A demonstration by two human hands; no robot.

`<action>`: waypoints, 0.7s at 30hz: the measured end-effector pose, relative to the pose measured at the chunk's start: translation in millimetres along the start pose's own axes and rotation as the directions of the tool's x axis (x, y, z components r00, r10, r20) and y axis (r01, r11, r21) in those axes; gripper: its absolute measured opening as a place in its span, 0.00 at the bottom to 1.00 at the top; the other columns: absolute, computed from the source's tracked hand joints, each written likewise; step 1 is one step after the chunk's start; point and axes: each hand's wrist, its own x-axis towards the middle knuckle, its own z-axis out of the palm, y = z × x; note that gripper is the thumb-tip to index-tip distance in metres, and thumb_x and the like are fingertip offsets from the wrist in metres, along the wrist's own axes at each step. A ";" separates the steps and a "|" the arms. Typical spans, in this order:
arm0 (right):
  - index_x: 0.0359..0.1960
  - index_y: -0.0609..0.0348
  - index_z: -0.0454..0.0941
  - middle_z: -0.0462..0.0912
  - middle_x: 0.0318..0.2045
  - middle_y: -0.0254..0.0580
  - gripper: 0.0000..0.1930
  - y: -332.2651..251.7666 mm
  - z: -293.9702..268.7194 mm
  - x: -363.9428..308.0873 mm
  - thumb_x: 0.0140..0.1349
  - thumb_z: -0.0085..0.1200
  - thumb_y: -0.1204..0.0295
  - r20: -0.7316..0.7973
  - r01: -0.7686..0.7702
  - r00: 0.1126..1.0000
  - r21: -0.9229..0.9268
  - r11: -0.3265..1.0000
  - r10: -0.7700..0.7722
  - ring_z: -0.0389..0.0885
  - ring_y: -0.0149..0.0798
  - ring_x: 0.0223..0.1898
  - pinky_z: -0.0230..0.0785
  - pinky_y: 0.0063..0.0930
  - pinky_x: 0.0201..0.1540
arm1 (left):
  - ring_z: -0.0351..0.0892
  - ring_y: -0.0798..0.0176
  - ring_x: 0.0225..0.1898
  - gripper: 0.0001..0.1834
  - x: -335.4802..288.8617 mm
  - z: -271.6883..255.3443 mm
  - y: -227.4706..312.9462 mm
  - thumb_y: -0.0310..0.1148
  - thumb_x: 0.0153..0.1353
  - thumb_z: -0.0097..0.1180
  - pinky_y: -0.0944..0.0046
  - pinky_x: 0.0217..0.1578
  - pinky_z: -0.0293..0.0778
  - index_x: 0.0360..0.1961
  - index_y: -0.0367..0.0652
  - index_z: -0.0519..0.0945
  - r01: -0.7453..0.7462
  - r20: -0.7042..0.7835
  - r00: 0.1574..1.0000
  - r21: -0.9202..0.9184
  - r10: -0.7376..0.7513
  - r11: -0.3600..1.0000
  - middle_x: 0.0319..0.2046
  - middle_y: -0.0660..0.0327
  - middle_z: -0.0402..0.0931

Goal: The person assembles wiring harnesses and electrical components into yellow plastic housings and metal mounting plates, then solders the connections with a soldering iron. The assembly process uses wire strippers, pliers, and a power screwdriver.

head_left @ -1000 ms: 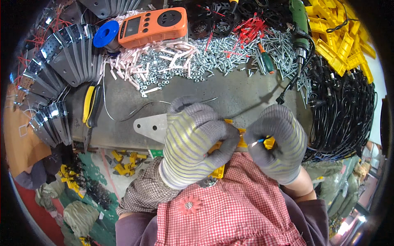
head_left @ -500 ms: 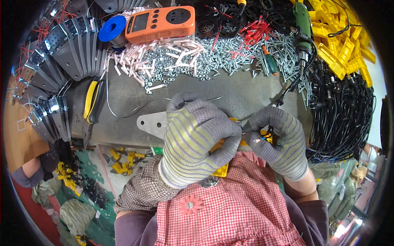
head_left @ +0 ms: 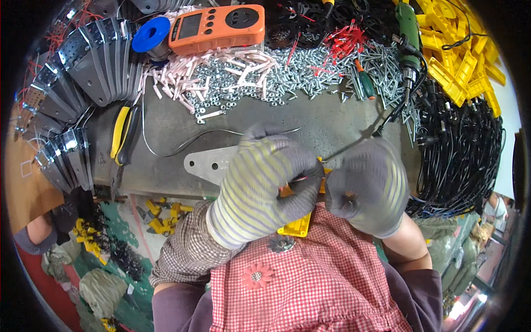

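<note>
The near edge of my grey desk (head_left: 332,119) runs beneath my hands, and one yellow moulded plastic housing (head_left: 297,226) shows below them, against my red checked apron (head_left: 310,282). Bare room opens beyond my knuckles, up to the silvery screws (head_left: 310,74); one thin bent metal wire (head_left: 213,131) crosses its left part. My striped-gloved left hand (head_left: 265,185) pinches a thin red wire (head_left: 299,179); my gloved right hand (head_left: 368,188), just beside it, is curled and blurred, so I cannot tell what it grips. I count one flat two-holed metal plate (head_left: 203,166), one yellow-and-black pair of pliers (head_left: 118,133), one orange meter (head_left: 218,30), one blue spool (head_left: 144,40) and one green power driver (head_left: 408,27).
</note>
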 end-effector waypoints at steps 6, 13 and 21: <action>0.43 0.49 0.88 0.85 0.38 0.36 0.15 6.2 -0.7 -7.8 0.51 0.73 0.71 0.091 -0.103 0.992 0.236 0.966 0.084 0.86 0.45 0.40 0.78 0.48 0.46 | 0.87 0.54 0.37 0.10 -10.5 3.3 -1.9 0.36 0.54 0.73 0.50 0.54 0.73 0.37 0.47 0.88 0.235 0.050 0.972 -0.175 -0.230 0.956 0.30 0.62 0.86; 0.39 0.50 0.88 0.84 0.34 0.34 0.15 14.6 -5.7 -12.8 0.51 0.79 0.66 0.019 0.225 0.974 -0.115 0.968 -0.224 0.84 0.46 0.34 0.77 0.45 0.43 | 0.85 0.55 0.49 0.16 -8.9 -16.7 0.9 0.25 0.53 0.73 0.56 0.51 0.79 0.44 0.44 0.85 0.163 0.031 0.987 -0.138 -0.160 0.977 0.47 0.56 0.86; 0.35 0.58 0.89 0.86 0.30 0.40 0.12 55.2 -36.2 35.2 0.59 0.71 0.62 0.166 0.008 0.986 0.102 0.995 -0.025 0.85 0.44 0.35 0.76 0.39 0.44 | 0.85 0.52 0.49 0.15 -34.7 -13.2 -11.4 0.23 0.56 0.72 0.55 0.50 0.80 0.46 0.44 0.87 0.171 -0.064 0.979 -0.265 -0.194 0.949 0.45 0.57 0.85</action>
